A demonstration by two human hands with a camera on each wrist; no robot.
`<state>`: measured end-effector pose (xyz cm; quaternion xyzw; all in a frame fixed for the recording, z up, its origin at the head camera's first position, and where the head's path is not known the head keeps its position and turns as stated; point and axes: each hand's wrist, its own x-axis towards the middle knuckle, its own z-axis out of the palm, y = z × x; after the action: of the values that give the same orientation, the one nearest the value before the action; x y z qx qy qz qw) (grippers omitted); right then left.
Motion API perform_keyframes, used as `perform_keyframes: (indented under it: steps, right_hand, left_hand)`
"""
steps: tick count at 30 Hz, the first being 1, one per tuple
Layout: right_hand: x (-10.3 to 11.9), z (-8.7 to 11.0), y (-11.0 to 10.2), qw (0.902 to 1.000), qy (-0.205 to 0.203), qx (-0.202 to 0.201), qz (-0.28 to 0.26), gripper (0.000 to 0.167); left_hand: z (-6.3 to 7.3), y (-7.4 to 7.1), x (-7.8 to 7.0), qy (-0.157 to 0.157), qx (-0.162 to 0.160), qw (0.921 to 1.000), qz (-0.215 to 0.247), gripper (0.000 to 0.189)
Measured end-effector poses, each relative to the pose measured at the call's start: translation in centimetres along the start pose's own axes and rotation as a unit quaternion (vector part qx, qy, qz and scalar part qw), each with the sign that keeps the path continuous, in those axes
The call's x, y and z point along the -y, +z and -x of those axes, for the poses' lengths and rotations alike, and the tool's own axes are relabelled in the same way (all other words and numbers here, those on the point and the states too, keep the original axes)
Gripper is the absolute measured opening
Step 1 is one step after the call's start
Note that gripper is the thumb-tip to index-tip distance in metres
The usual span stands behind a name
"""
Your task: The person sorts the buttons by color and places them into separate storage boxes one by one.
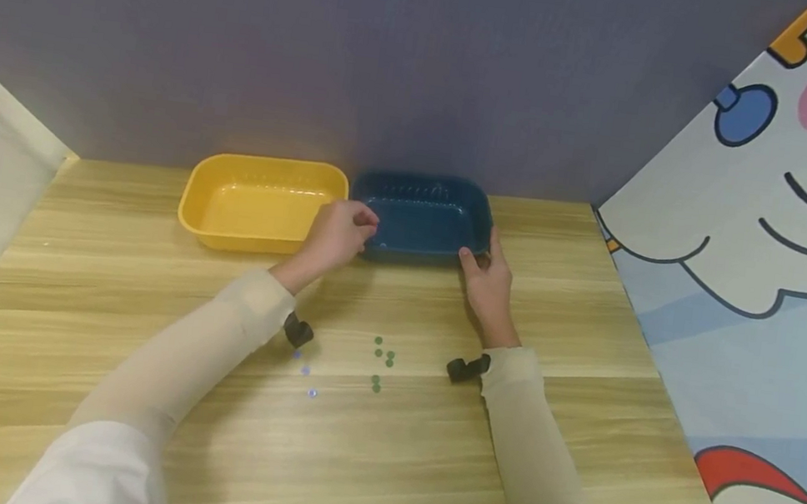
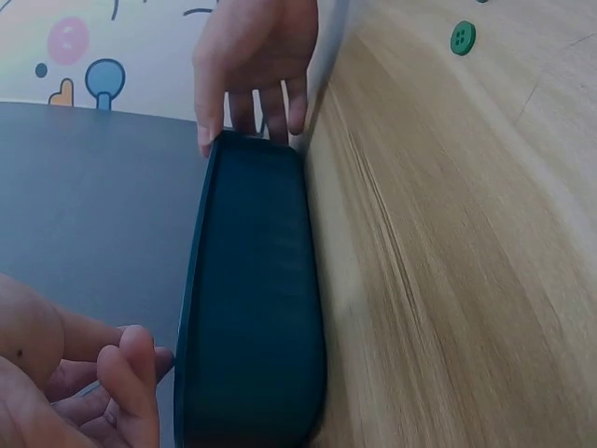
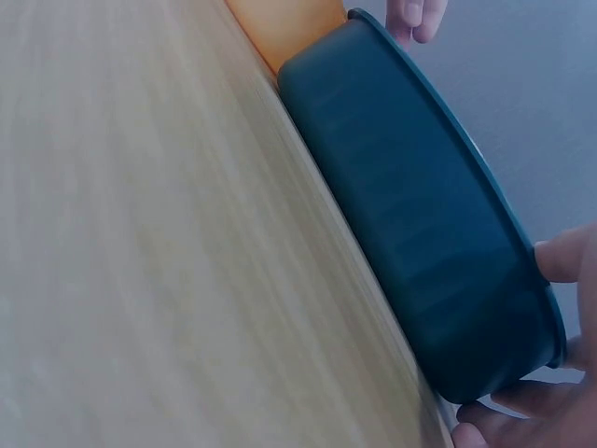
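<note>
Blue bin point(image 1: 425, 225) just beside yellow bin point(image 1: 249, 216), long sides along grey panel point(image 1: 397, 58); open wood right of blue bin to table edge, more in front. Left hand point(image 1: 336, 231) at blue bin's left rim, thumb and fingertips drawn together; cannot tell if anything is pinched. Right hand point(image 1: 491, 288) grips right near corner, thumb at rim. Wood-grain table point(image 1: 422, 473): green buttons point(image 1: 389, 363), blue buttons point(image 1: 313, 393) nearer the left forearm. Cartoon-printed wall point(image 1: 789, 249) at right.
</note>
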<state>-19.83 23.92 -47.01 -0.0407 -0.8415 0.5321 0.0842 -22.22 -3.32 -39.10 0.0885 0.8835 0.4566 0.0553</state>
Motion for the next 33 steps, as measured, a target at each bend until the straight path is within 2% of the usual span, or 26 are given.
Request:
perform_keyframes:
  steps: [6, 16, 26, 33]
  right_hand:
    - [0.1, -0.1, 0.0, 0.9999, -0.008, -0.010, 0.008, 0.078]
    - [0.2, -0.1, -0.1, 0.9999, 0.000, -0.003, 0.011, 0.080]
    - [0.0, -0.1, 0.2, 1.0000, -0.001, -0.005, 0.007, 0.079]
    - [0.0, -0.2, 0.1, 0.9999, -0.003, -0.009, 0.008, 0.079]
  left_hand:
    - [0.1, -0.2, -0.1, -0.002, 0.005, 1.0000, -0.004, 0.016]
    - [1.0, -0.1, -0.3, 0.017, 0.016, 0.9997, -0.007, 0.014]
    - [2.8, 0.1, -0.1, 0.052, 0.022, 0.9979, -0.030, 0.012]
    - [4.4, -0.1, 0.6, 0.063, 0.051, 0.9954, -0.051, 0.010]
